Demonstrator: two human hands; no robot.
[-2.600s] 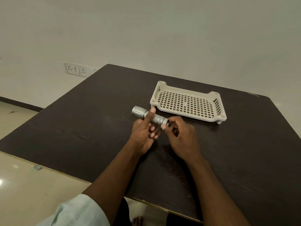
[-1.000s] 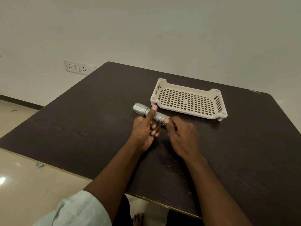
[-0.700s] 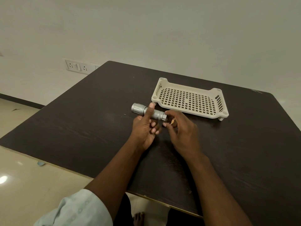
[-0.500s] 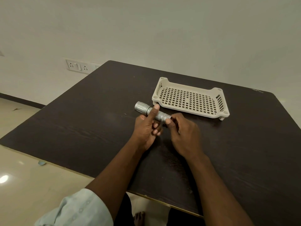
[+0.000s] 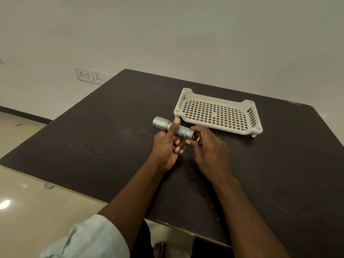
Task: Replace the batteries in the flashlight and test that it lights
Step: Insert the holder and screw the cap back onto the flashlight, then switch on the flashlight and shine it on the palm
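Note:
My left hand grips the silver flashlight by its barrel and holds it level just above the dark table, lens end pointing left, thumb across the top. At the flashlight's tail end my right hand has its fingers curled. Its index finger touches the tail rim, and a small tan-faced part is pinched between the fingers. That part is mostly hidden, so I cannot tell what it is. No batteries are visible.
A cream perforated plastic tray stands on short feet just beyond my hands, with nothing in it. The wall behind the table's far left corner carries a socket and switch plate. The near table edge runs above a tiled floor.
My right hand's fingers have kept working at the tail end, closing on it and drawing back slightly. The tan part shows between them again. The left hand's hold on the barrel is unchanged.

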